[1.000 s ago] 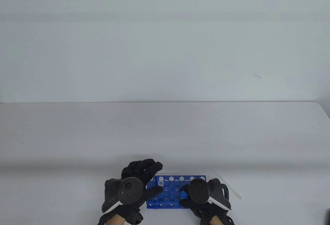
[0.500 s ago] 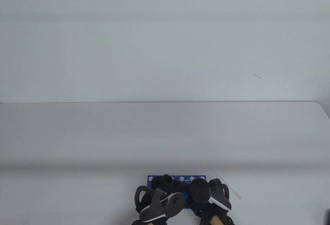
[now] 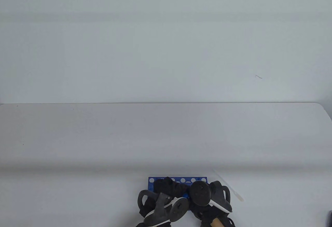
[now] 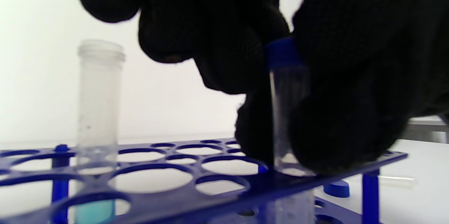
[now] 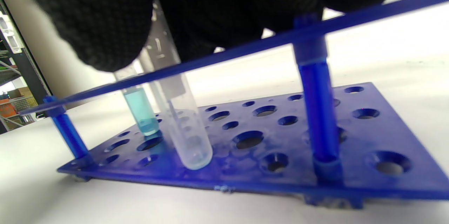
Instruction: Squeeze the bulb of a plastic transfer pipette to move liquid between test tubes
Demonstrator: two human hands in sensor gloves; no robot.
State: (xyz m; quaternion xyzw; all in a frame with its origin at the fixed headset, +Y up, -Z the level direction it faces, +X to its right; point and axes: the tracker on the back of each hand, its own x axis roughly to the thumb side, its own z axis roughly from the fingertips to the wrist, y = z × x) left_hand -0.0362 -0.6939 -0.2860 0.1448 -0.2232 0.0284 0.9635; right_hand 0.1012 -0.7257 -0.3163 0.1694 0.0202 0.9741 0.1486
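Both hands [image 3: 179, 189] gripped the capped tube [image 4: 287, 108] in the rack [image 3: 179, 179], seemingly uncapping it, while the pipette [image 3: 228, 186] lay untouched on the table [image 3: 103, 138]; no liquid transferred yet.

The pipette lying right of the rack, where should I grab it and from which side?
Take the pipette from above, near its wider near end. It lies flat on the table, slanting away from the blue rack with its thin tip far, so a thumb-and-finger pinch across the stem probably suits.
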